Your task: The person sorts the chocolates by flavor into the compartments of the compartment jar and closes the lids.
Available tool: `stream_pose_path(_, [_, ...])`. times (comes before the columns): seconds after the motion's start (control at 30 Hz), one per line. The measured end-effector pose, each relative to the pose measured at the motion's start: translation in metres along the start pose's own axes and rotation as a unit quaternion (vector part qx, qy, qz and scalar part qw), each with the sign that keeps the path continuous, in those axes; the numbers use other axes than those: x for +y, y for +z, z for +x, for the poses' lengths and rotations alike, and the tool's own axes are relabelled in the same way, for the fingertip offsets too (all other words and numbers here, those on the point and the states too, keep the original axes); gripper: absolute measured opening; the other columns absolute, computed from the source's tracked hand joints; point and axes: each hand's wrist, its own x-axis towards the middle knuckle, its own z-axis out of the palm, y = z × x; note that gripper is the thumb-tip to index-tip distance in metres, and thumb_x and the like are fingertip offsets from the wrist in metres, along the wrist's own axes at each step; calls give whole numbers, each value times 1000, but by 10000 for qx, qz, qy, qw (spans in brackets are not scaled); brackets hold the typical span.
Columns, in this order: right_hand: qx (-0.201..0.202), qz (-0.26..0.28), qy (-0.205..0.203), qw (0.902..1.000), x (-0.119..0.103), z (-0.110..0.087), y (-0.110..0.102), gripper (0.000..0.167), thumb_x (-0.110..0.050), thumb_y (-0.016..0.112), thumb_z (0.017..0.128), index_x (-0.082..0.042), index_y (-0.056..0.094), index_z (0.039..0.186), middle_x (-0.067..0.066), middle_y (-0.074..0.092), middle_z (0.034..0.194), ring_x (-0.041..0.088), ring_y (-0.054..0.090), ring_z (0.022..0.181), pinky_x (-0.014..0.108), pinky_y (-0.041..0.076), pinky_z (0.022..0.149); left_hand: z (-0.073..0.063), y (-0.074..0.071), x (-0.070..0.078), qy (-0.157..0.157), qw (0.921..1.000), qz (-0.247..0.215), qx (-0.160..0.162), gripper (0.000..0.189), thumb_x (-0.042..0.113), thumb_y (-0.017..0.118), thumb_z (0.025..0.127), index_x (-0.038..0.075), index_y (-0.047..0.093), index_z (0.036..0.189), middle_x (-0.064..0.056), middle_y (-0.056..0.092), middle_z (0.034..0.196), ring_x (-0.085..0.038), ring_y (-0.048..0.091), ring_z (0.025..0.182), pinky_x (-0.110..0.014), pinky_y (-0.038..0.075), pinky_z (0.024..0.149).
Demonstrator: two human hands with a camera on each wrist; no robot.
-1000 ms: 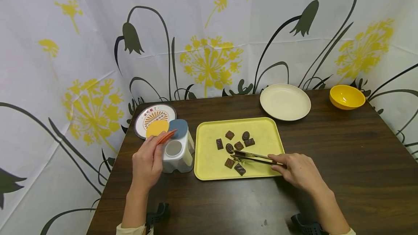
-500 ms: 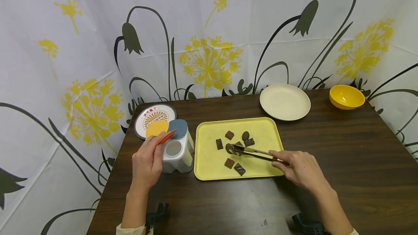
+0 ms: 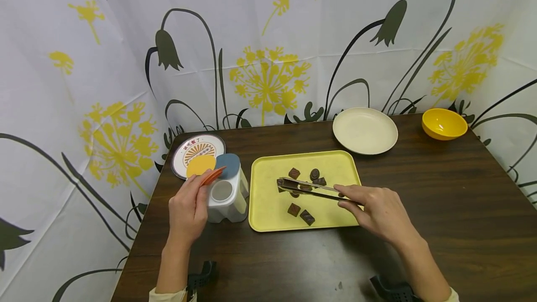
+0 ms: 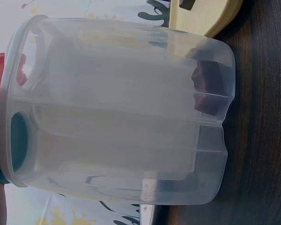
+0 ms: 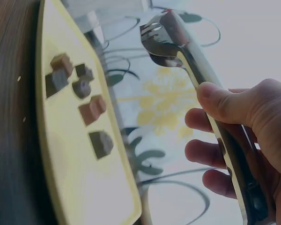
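In the head view my left hand (image 3: 188, 206) pinches the raised orange lid (image 3: 213, 176) of a translucent storage container (image 3: 228, 209), baring one round opening (image 3: 222, 190). Dark chocolates (image 4: 208, 86) lie in the container's bottom in the left wrist view. My right hand (image 3: 379, 209) grips metal tongs (image 3: 312, 188) above the yellow tray (image 3: 262, 218), tips pointing left. A dark brown patch shows at the tips; I cannot tell whether it is a chocolate. Several chocolates, such as a striped one (image 3: 307, 217), lie on the tray, some partly hidden by the tongs.
Yellow (image 3: 201, 165) and blue lids (image 3: 228, 166) cover other compartments. A patterned plate (image 3: 180, 160) lies behind the container. At the back right are a cream plate (image 3: 365, 131) and a yellow bowl (image 3: 444, 124), on the dark wooden table (image 3: 440, 181).
My right hand has lifted the tongs and carried them left, from around the oval chocolate to over the leftmost one. The left hand keeps its hold on the orange lid.
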Motion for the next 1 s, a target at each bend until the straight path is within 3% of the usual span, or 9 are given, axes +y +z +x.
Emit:
stream_pose_path(0.17, [177, 101, -364, 9991, -12, 13, 1, 43, -17, 83, 75, -19, 74, 117, -5, 74, 104, 7, 67, 69, 25, 43, 47, 0, 0, 0, -3, 10000, -59, -9, 35, 10, 54, 94, 8, 66, 127, -7, 70, 113, -22, 64, 94, -17, 39, 100])
stream_pose_path(0.3, [206, 161, -569, 9980, -21, 24, 5, 44, -17, 82, 76, -20, 74, 118, -4, 74, 104, 6, 68, 69, 24, 41, 46, 0, -1, 1, -2, 10000, -44, -35, 35, 9, 54, 95, 9, 66, 128, -6, 70, 108, -17, 60, 84, -14, 44, 91])
stream_pose_path(0.43, [190, 195, -708, 9971, -30, 34, 9, 43, -17, 82, 77, -19, 73, 119, -3, 74, 104, 11, 71, 80, 29, 49, 51, 1, -2, 1, 21, 10000, 39, -23, 35, 9, 54, 95, 9, 66, 127, -7, 70, 107, -17, 58, 82, -25, 50, 78])
stream_pose_path(0.6, [197, 214, -882, 9957, -41, 44, 17, 40, -18, 82, 78, -17, 74, 117, -4, 74, 104, 12, 72, 87, 34, 56, 62, 1, -2, 1, 14, 9999, 103, -53, 35, 10, 53, 95, 8, 66, 127, -7, 69, 107, -18, 59, 82, -36, 51, 75])
stream_pose_path(0.67, [216, 213, -902, 9955, -45, 47, 21, 40, -19, 82, 78, -17, 74, 117, -5, 74, 104, 10, 71, 83, 33, 54, 60, 2, -2, 1, 20, 9999, 135, -62, 35, 10, 52, 95, 8, 66, 127, -8, 69, 106, -19, 61, 84, -39, 51, 76])
stream_pose_path(0.83, [213, 214, -872, 9957, -57, 55, 30, 41, -21, 81, 80, -18, 73, 120, -6, 73, 106, 7, 69, 77, 28, 50, 54, 2, -2, 1, 30, 9998, 150, -94, 35, 11, 51, 95, 7, 65, 127, -9, 69, 103, -17, 57, 75, -31, 49, 65])
stream_pose_path(1.0, [168, 209, -921, 9954, -68, 63, 40, 38, -23, 80, 82, -20, 72, 119, -8, 73, 108, 6, 69, 80, 27, 50, 53, 1, -1, 0, 54, 9998, 154, -72, 35, 10, 50, 95, 6, 65, 127, -11, 69, 104, -19, 58, 76, -36, 50, 65])
